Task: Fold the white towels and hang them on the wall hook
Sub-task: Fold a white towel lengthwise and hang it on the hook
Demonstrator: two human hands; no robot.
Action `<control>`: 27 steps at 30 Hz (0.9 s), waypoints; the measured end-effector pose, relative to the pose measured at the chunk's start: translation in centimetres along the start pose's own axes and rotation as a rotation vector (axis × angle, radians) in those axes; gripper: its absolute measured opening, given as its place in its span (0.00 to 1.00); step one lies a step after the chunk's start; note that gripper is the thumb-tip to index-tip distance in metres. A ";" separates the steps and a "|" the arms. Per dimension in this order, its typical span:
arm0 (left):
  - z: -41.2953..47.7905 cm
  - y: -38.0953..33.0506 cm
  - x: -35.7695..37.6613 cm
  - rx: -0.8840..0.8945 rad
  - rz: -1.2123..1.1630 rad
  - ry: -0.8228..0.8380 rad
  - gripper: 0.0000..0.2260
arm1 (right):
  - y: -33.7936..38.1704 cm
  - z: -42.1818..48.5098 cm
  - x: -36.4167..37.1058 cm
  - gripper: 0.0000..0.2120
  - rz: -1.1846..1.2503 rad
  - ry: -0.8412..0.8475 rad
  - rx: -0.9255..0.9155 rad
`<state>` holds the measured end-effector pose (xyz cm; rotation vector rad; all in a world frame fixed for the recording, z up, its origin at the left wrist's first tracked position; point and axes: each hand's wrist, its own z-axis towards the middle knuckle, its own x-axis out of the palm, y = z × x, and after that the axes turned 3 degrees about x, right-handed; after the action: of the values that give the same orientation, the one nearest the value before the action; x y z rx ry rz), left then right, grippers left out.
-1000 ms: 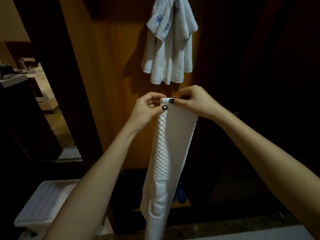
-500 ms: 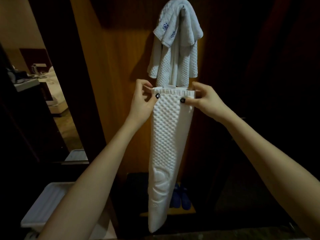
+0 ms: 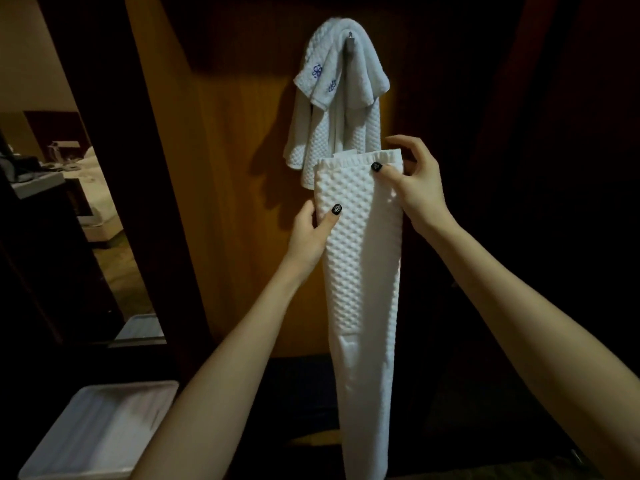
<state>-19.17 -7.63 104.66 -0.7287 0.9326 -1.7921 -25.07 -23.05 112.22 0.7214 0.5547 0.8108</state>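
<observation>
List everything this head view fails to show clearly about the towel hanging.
Head view:
- held towel: lower end cut off by the bottom edge.
- wall hook: only a metal tip shows; hung towels cover the rest.
- left hand: fingers hidden behind the held towel; only the thumb shows.
- blue embroidery: too small to read.
- white bin: blurred, cropped by the frame corner.
- area right of the right hand: too dark.

Two hands: left hand (image 3: 310, 233), right hand (image 3: 417, 188). One held towel (image 3: 363, 271), one wall hook (image 3: 350, 39) at twelve o'clock, one white tray (image 3: 97, 427) at seven; hung towels (image 3: 332, 133) too bunched to count.
</observation>
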 end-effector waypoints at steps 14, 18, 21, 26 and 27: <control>0.8 -2.1 2.6 0.167 -0.093 -0.177 0.08 | -0.9 -1.1 -2.6 0.09 0.091 0.021 -0.032; 1.1 -2.5 1.6 0.028 -0.246 -0.061 0.05 | -1.2 -1.3 -3.2 0.07 0.156 0.093 0.017; 1.0 -2.5 0.9 -0.047 -0.276 -0.029 0.05 | -1.2 -1.1 -4.0 0.07 0.086 0.180 0.020; 0.8 -2.6 0.7 -0.108 -0.238 -0.018 0.10 | -1.0 -0.4 -5.6 0.08 -0.060 0.349 0.001; 0.9 -2.8 0.7 -0.101 -0.221 -0.018 0.11 | -0.9 -0.3 -6.0 0.08 -0.068 0.364 0.001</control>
<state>-20.03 -7.81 107.49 -0.9411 0.9665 -1.9374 -28.29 -28.22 112.35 0.5547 0.9024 0.8843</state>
